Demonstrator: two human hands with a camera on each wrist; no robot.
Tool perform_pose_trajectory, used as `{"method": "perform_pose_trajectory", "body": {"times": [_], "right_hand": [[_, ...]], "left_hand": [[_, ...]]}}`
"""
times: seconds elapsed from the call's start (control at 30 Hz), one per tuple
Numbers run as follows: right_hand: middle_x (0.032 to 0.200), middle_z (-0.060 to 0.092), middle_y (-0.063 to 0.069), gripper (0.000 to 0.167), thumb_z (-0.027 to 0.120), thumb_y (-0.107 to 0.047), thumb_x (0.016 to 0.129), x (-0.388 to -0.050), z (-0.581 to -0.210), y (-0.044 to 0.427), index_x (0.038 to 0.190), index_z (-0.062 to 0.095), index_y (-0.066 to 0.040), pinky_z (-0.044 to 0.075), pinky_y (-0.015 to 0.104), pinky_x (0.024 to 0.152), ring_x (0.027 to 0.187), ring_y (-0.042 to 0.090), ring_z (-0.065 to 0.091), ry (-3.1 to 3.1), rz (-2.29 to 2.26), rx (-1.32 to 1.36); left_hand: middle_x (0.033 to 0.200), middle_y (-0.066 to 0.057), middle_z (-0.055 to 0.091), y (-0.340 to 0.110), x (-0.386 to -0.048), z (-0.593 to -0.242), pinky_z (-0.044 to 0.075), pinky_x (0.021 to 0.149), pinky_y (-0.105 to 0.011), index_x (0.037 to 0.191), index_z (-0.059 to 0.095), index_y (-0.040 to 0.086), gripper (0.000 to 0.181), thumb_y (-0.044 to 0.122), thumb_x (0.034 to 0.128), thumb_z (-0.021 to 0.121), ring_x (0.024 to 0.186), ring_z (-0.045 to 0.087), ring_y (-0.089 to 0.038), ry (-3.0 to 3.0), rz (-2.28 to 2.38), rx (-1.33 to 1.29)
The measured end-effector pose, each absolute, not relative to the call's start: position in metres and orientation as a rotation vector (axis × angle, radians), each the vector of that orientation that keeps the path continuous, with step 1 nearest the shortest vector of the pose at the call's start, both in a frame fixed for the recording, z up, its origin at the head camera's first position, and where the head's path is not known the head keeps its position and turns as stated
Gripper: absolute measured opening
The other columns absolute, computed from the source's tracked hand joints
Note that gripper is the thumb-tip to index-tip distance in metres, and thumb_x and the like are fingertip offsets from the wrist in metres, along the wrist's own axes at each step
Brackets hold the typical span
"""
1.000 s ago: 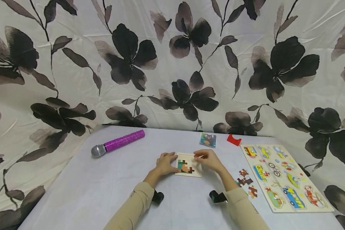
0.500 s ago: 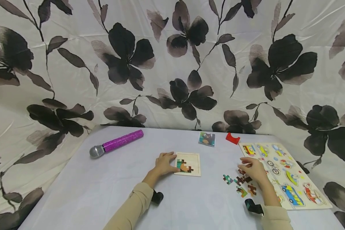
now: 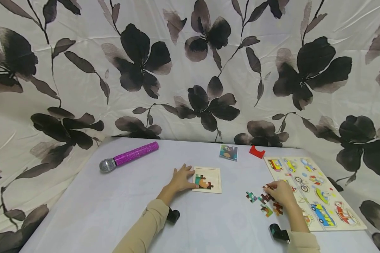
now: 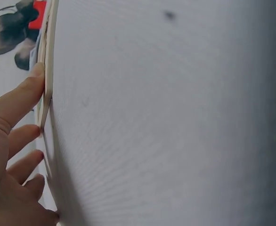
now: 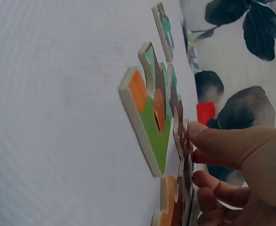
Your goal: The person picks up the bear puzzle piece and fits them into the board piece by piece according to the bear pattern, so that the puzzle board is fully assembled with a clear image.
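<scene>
puzzle frame [image 3: 214, 174] is steadied by spread left hand [image 3: 179, 180], brown piece [image 3: 265, 186] is pinched by right hand [image 3: 282, 193] at the far edge of the loose pieces [image 3: 264, 199]; neighbours could get dragged, packed that tight

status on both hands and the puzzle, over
Left hand touching puzzle frame. Right hand at loose pieces, grip unclear. Frame partly filled. Vehicle board close by right hand.

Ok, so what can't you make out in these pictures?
Head view: whether the bare right hand pinches the brown jigsaw piece; the hand partly covers it.
Left wrist view: the face of the square pale-wood puzzle frame; seen nearly edge-on.
Right wrist view: the orange-and-brown jigsaw piece; cut off by the bottom edge.
</scene>
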State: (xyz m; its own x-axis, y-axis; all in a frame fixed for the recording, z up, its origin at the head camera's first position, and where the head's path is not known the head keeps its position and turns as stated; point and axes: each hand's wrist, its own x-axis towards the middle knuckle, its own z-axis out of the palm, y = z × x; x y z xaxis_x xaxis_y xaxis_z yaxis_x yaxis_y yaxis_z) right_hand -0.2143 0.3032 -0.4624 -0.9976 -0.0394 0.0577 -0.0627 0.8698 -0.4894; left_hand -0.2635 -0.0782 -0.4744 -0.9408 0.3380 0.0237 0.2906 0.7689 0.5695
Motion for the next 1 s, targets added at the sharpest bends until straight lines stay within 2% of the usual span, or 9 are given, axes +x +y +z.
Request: {"method": "perform_pose_trajectory", "body": {"times": [0.07, 0.2, 0.3, 0.43, 0.63, 0.7, 0.8, 0.93, 1.0], "right_hand": [[0.098, 0.065, 0.027, 0.026, 0.067, -0.011, 0.084, -0.214, -0.461, 0.303, 0.098, 0.068, 0.011, 0.046, 0.056, 0.083, 0.097, 0.046, 0.058, -2.989, 0.764, 0.108], [0.095, 0.065, 0.024, 0.025, 0.067, -0.009, 0.084, -0.214, -0.459, 0.304, 0.101, 0.067, 0.009, 0.047, 0.045, 0.07, 0.08, 0.034, 0.058, -2.997, 0.813, 0.074], [0.096, 0.065, 0.024, 0.032, 0.07, -0.009, 0.082, -0.216, -0.457, 0.304, 0.106, 0.064, 0.011, 0.046, 0.04, 0.065, 0.076, 0.027, 0.055, -3.0, 0.886, 0.022], [0.096, 0.063, 0.025, 0.042, 0.074, -0.011, 0.078, -0.219, -0.454, 0.305, 0.109, 0.06, 0.014, 0.049, 0.044, 0.072, 0.084, 0.029, 0.057, -2.992, 1.001, -0.078], [0.08, 0.058, 0.008, 0.023, 0.071, -0.013, 0.083, -0.227, -0.452, 0.308, 0.094, 0.064, 0.007, 0.042, 0.028, 0.06, 0.072, 0.019, 0.05, -2.951, 1.208, -0.158], [0.083, 0.06, 0.007, 0.024, 0.068, -0.016, 0.087, -0.228, -0.45, 0.307, 0.096, 0.062, 0.005, 0.044, 0.025, 0.06, 0.074, 0.017, 0.052, -2.923, 1.305, -0.148], [0.093, 0.066, 0.012, 0.03, 0.062, -0.019, 0.092, -0.232, -0.446, 0.304, 0.103, 0.055, 0.008, 0.053, 0.023, 0.068, 0.08, 0.019, 0.063, -2.829, 1.534, -0.067], [0.093, 0.068, 0.012, 0.035, 0.058, -0.012, 0.094, -0.241, -0.442, 0.295, 0.115, 0.043, 0.012, 0.055, 0.03, 0.08, 0.085, 0.018, 0.07, -2.627, 1.91, 0.043], [0.092, 0.067, 0.005, 0.039, 0.06, -0.009, 0.092, -0.246, -0.441, 0.288, 0.119, 0.041, 0.013, 0.055, 0.033, 0.081, 0.083, 0.014, 0.069, -2.543, 2.001, 0.061]], "left_hand": [[0.142, -0.023, 0.041, -0.079, -0.264, -0.476, 0.007, 0.109, -0.065, 0.125, 0.058, -0.002, 0.066, 0.032, 0.0728, 0.08, 0.137, 0.025, -0.042, 2.864, 0.939, 0.519], [0.143, -0.024, 0.039, -0.08, -0.266, -0.479, 0.005, 0.11, -0.063, 0.126, 0.057, -0.002, 0.067, 0.032, 0.0722, 0.08, 0.138, 0.024, -0.041, 2.844, 1.002, 0.498], [0.143, -0.024, 0.039, -0.08, -0.266, -0.482, 0.004, 0.11, -0.063, 0.126, 0.057, -0.002, 0.068, 0.031, 0.0715, 0.08, 0.138, 0.024, -0.041, 2.841, 1.03, 0.486], [0.143, -0.024, 0.039, -0.08, -0.266, -0.483, 0.003, 0.111, -0.062, 0.127, 0.055, -0.002, 0.069, 0.03, 0.0715, 0.08, 0.138, 0.024, -0.041, 2.835, 1.048, 0.486], [0.142, -0.024, 0.04, -0.08, -0.265, -0.481, 0.005, 0.11, -0.063, 0.128, 0.054, -0.002, 0.071, 0.03, 0.071, 0.081, 0.137, 0.026, -0.041, 2.84, 1.035, 0.486], [0.142, -0.024, 0.041, -0.079, -0.265, -0.479, 0.005, 0.11, -0.063, 0.13, 0.053, -0.002, 0.072, 0.03, 0.0708, 0.081, 0.137, 0.026, -0.042, 2.837, 1.021, 0.485], [0.141, -0.024, 0.042, -0.079, -0.265, -0.476, 0.008, 0.109, -0.064, 0.13, 0.053, -0.001, 0.073, 0.031, 0.0707, 0.081, 0.136, 0.028, -0.042, 2.843, 0.974, 0.484], [0.14, -0.023, 0.044, -0.078, -0.266, -0.474, 0.011, 0.109, -0.064, 0.128, 0.056, 0.0, 0.071, 0.032, 0.0704, 0.081, 0.133, 0.032, -0.042, 2.873, 0.906, 0.489], [0.139, -0.022, 0.045, -0.077, -0.267, -0.474, 0.012, 0.109, -0.064, 0.128, 0.057, 0.001, 0.07, 0.033, 0.0703, 0.081, 0.133, 0.034, -0.042, 2.882, 0.89, 0.49]]}}
